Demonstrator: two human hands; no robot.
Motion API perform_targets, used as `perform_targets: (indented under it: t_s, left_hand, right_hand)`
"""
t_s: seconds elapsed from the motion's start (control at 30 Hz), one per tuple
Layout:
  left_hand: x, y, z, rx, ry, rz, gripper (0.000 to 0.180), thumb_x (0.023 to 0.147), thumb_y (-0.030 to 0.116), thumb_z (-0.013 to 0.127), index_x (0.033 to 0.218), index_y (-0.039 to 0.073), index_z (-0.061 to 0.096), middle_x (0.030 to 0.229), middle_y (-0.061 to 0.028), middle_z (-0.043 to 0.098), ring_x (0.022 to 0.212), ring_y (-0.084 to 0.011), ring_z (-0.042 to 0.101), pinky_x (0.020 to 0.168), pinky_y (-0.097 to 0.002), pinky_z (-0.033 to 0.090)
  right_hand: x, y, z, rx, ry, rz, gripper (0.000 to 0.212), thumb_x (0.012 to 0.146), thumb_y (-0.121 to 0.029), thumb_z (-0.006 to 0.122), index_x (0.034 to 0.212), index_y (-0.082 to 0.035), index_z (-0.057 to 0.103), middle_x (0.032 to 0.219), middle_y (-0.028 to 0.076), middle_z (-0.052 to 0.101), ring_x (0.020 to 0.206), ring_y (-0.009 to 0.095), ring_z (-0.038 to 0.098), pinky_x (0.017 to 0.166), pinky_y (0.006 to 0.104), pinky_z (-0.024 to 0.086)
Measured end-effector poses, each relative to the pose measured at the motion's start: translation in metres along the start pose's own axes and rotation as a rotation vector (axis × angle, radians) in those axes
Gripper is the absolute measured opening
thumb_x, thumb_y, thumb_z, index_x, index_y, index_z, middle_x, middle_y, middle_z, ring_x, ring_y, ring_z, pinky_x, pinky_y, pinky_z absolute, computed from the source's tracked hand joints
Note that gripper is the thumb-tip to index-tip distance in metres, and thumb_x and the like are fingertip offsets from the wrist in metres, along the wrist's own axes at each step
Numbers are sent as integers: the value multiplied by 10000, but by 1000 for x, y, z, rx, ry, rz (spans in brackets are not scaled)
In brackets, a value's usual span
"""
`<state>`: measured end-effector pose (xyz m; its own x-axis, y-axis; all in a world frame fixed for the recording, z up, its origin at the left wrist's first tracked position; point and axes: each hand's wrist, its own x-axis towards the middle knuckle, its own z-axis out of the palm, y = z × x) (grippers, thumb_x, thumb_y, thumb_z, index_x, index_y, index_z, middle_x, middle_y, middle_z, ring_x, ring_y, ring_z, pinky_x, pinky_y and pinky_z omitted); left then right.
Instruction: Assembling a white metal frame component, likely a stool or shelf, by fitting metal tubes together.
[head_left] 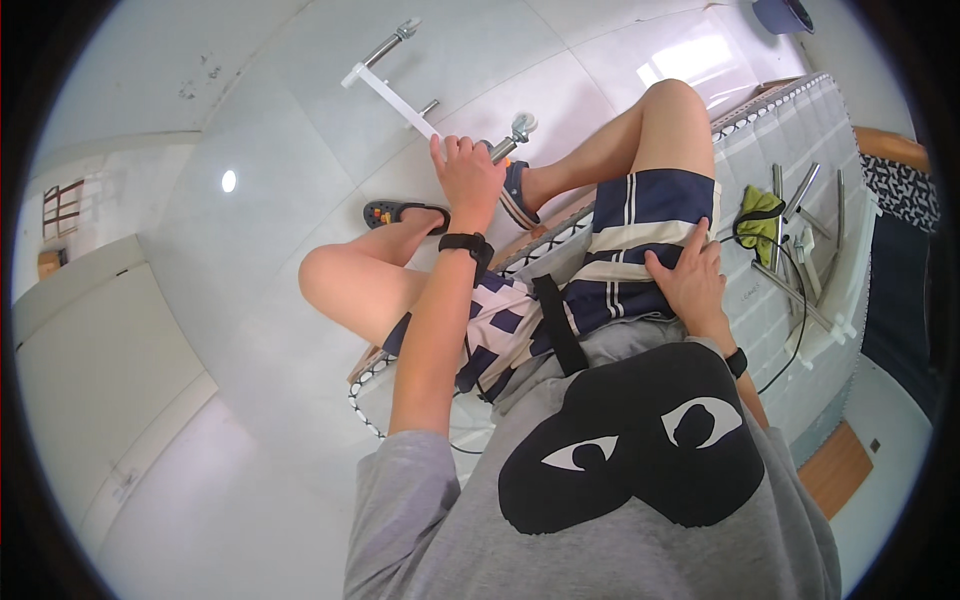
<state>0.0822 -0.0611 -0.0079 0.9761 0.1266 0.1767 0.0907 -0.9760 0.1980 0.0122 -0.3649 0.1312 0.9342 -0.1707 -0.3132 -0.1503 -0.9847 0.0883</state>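
My left hand [468,178] reaches over the floor, its fingers wrapped round one end of a white bar [392,97]. Short metal tubes stick out from the bar, and a caster wheel [408,28] sits on the tube at the far end. Close to my fingers is a second caster wheel [523,125] on another tube. My right hand [690,280] lies on my right thigh with its fingers spread and nothing in it.
I sit on the edge of a grey quilted mattress [790,130]. To my right on it lie several metal tubes [802,190], a yellow-green cloth [758,215] and a black cable [803,310]. A bucket [783,15] stands at the far right; a white cabinet [100,370] is at left.
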Motion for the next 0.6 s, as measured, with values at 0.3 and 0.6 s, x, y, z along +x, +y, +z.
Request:
perform_targets:
  t_s: [0.3,0.6]
  left_hand:
    - [0,0,1,-29,24,6,266,733,336,772,790,78,741,881,-62,674,1066,-246,561,1149,-502,263]
    - [-4,-10,2,-33,11,5,250,742,333,759,796,89,745,884,-53,676,1059,-241,560,1150,-503,255]
  right_hand:
    - [5,1,-1,12,-45,28,1065,792,-590,695,1514,35,224,1217,261,489,1134,442,548,850,612,477]
    - [4,1,-10,35,-136,20,1093,812,-672,642,1517,38,202,1264,271,478,1165,439,548,861,610,480]
